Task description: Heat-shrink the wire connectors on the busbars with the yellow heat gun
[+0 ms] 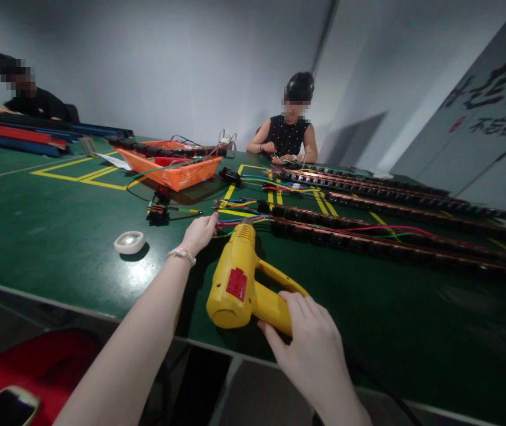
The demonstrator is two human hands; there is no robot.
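Note:
My right hand (312, 337) is wrapped round the handle of a yellow heat gun (230, 284), whose nozzle points away from me. Just left of that nozzle, my left hand (200, 234) has its fingers closed on the ends of several coloured wires (239, 220). These wires come out of a long black and copper strip (346, 236) lying across the table to the right. A second strip with red, yellow and green leads lies right behind it. The exact grip of my left fingertips is partly hidden.
On the green table (80, 236) are a roll of white tape (129, 242), a small black part with wires (159, 211) and an orange basket (177, 176). More strips lie at the right. One person (288, 133) sits opposite, another (40, 100) at the far left.

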